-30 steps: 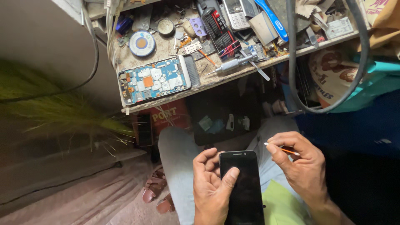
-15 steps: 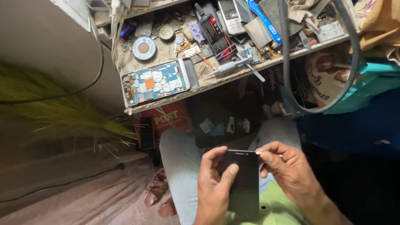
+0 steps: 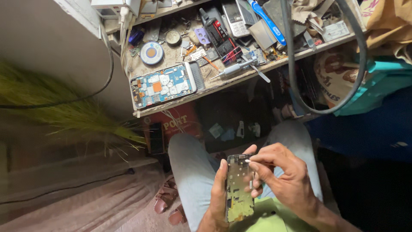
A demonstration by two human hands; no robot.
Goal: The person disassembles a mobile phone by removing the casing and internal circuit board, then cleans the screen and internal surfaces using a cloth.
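Fingers of the left hand wrap the left edge of an opened phone, thumb lying along its side, so the phone stands nearly upright over the person's lap at lower centre of the frame. Its inner frame and bare metal face the camera. The right hand comes in from the lower right with thumb and forefinger pinched close together at the phone's top right corner; whether they hold a small part or tool I cannot tell, as the tips are too small to read.

In my judgement, the work goes best with the left grip kept firm and low so the top corner stays free, and with the right fingertips moving lightly, since the exposed parts look delicate.

Further up the same head view, a cluttered bench crosses the upper centre. On it lie another opened phone with blue and orange parts showing, a round blue-rimmed tin, a screwdriver near the front edge and a blue toothbrush. A thick dark cable loops down at upper right, and green broom bristles spread at left.
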